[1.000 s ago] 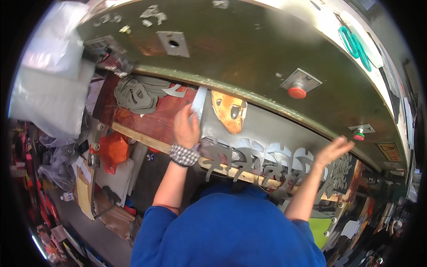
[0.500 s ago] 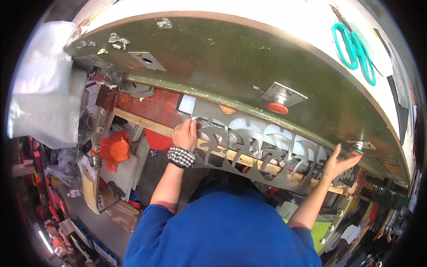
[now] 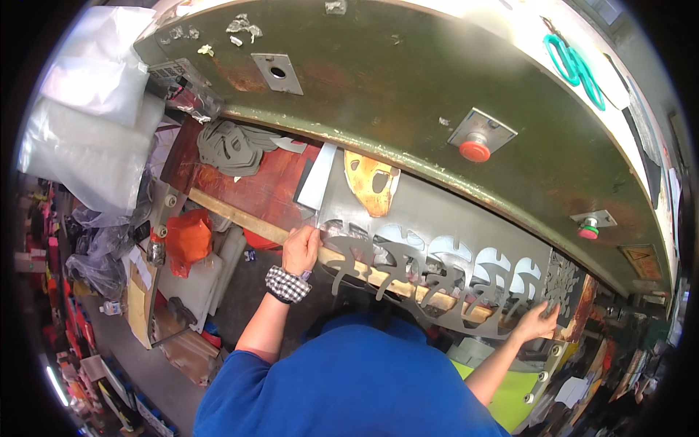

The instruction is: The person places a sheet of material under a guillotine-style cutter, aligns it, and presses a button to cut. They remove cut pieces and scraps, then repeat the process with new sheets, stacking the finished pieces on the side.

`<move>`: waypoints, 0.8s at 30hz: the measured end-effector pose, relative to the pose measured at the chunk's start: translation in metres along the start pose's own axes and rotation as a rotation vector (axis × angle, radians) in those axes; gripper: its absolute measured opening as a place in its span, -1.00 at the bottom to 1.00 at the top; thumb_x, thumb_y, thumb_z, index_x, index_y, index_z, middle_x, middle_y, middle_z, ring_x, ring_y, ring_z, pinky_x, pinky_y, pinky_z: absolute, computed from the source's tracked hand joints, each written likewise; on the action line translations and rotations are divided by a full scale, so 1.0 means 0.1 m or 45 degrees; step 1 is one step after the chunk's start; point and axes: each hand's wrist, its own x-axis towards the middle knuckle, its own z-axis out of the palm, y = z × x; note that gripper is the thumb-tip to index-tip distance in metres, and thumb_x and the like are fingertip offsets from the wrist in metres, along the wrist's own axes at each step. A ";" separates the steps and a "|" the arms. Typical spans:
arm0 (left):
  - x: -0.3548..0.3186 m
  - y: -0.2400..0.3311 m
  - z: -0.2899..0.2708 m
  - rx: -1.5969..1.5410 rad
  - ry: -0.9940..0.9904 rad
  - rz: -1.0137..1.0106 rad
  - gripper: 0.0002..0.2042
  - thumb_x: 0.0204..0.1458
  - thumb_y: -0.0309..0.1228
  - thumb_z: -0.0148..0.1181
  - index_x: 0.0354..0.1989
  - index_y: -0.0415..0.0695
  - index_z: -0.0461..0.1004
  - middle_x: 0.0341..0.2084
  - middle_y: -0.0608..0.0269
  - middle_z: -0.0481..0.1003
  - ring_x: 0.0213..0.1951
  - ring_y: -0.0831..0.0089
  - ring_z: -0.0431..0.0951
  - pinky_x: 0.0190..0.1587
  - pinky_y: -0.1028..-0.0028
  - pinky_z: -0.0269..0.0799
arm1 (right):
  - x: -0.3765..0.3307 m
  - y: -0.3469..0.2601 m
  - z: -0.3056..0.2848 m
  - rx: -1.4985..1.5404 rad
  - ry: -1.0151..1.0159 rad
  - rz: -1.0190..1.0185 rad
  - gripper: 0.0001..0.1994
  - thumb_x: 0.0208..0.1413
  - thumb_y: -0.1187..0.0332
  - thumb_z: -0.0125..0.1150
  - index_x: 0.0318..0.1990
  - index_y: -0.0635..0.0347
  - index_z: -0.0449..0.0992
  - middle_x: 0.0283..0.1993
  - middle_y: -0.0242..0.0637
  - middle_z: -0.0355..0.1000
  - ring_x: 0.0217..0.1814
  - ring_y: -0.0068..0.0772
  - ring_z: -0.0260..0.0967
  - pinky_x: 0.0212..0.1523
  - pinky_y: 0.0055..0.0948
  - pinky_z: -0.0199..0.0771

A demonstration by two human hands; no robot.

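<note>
In the head view we hold a long grey sheet [image 3: 437, 226] flat across the front of the machine bed, its near edge hanging past a wooden strip [image 3: 240, 218]. The sheet is thin and matte, and a row of leaf-shaped cut-outs [image 3: 437, 266] runs along its near half, leaving a lacy web of narrow ribs between rounded openings. Our left hand [image 3: 301, 250] grips the sheet's left end, fingers curled closed over the edge, a black-and-white checked band on the wrist. Our right hand [image 3: 537, 322] lies at the right end with fingers spread and pressed against the sheet; we cannot tell whether it pinches the edge or only rests on it. An orange-brown cut piece [image 3: 371, 182] lies on the sheet's far side, and a white strip [image 3: 320, 175] lies just left of it. The sheet rests on a reddish-brown bed [image 3: 247, 186], worn and scuffed, where a pile of grey cut shapes [image 3: 229, 146] sits to the left. Above curves the machine's dark green metal housing [image 3: 378, 80], chipped and rusty, with two red push-buttons [image 3: 475, 150] on square plates. Green-handled scissors [image 3: 575, 65] lie on the white top. Clear plastic bags [image 3: 95, 124] crowd the left side.
</note>
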 end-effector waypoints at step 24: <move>1.26 0.80 0.45 0.184 0.034 0.087 -0.72 0.15 -0.29 0.05 -0.55 -0.19 0.38 -0.66 0.02 0.45 -0.54 0.04 0.49 -0.47 0.16 0.37 | -1.52 -2.49 1.10 1.676 -1.848 0.682 -0.02 -0.17 0.65 0.32 0.40 0.19 -0.18 0.22 0.04 0.24 0.25 -0.20 0.25 0.24 -0.32 0.26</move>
